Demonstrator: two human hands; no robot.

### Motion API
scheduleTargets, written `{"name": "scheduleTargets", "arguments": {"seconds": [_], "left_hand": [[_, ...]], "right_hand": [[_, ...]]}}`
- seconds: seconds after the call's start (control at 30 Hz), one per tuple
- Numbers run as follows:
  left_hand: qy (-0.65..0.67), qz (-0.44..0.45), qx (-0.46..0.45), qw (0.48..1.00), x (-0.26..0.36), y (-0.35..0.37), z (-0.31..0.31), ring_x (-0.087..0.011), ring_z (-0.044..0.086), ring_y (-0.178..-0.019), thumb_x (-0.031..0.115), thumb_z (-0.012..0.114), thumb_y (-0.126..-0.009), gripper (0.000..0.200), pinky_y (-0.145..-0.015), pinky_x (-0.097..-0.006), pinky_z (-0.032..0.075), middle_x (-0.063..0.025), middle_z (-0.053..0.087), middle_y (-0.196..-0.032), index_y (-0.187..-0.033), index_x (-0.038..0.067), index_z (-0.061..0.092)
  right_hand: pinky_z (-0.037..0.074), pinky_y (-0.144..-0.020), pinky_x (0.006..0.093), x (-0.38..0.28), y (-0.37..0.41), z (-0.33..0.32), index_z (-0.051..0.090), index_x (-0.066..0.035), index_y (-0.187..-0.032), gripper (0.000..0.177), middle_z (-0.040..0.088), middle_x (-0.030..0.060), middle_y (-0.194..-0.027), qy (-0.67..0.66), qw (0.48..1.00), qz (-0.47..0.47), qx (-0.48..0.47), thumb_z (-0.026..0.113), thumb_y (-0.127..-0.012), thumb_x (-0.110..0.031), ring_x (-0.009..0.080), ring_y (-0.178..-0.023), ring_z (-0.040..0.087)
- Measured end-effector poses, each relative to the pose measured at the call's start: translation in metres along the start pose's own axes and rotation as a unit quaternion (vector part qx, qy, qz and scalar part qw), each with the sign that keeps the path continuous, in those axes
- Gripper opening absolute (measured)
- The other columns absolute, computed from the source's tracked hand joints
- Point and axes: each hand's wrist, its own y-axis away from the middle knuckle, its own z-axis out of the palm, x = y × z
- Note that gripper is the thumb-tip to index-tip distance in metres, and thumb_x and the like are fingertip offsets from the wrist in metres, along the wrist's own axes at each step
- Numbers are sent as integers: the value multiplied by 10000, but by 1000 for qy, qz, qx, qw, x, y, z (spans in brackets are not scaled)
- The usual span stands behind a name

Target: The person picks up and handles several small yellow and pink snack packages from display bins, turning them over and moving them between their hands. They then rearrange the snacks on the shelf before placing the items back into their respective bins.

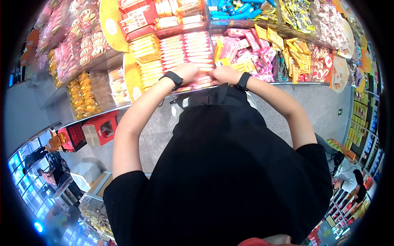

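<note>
At the front of a display bin, my left hand [188, 73] is closed at the left ends of the pink wrapped snack packets [203, 78]. From the right side, my right hand [226, 75] closes on the same front packets, its fingers curled and partly hidden. Neat stacks of pink packets [197, 44] rise behind my hands. Yellow wrapped packets [150, 65] are stacked left of my left hand. Loose pink and purple packets [262, 57] lie beyond my right hand. Both wrists wear a black band.
A clear bin edge [283, 83] runs in front of me. Blue-wrapped sweets [238, 10] and yellow packets [297, 59] fill other compartments. A red box [102, 128] stands on the floor at left. Another person [349, 178] is at the lower right.
</note>
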Motion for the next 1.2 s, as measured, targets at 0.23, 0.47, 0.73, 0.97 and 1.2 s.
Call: {"name": "scheduleTargets", "arguments": {"seconds": [0.23,0.47,0.73,0.97,1.2], "left_hand": [[-84,28,43,995,0,-17,28,-300,601,-692,140,532,-720,115,-599,-399,475,-134,611,-701,-744,78,625],[-153,32,0,988,15,-17,20,-306,620,-709,145,516,-743,123,-593,-412,491,-145,619,-725,-757,50,594],[-128,20,-82,988,12,-16,26,-314,610,-728,174,474,-788,165,-612,-431,477,-153,609,-755,-849,78,594],[-113,-6,-52,992,29,-1,13,-322,602,-751,177,450,-818,190,-629,-430,475,-159,599,-794,-886,64,587],[-111,6,-15,994,16,-5,32,-332,598,-743,211,405,-875,241,-632,-439,475,-166,591,-806,-917,52,581]], "right_hand": [[462,-644,403,8,5,-10,617,-41,-743,259,613,147,-690,-193,979,49,47,507,-802,-268,317,-677,597],[402,-840,411,40,19,-45,486,-87,-1002,331,500,96,-1123,126,937,57,320,591,-689,-69,294,-1073,467],[365,-887,456,70,5,-46,369,-91,-1234,675,471,112,-1204,26,977,147,151,670,-633,-145,303,-1141,415],[346,-872,489,55,9,-63,492,-133,-1148,626,474,62,-1120,206,969,125,64,706,-562,-189,278,-1113,410],[398,-825,401,74,37,-74,611,-133,-1000,362,577,67,-980,135,955,104,244,666,-688,-310,244,-949,540]]}}
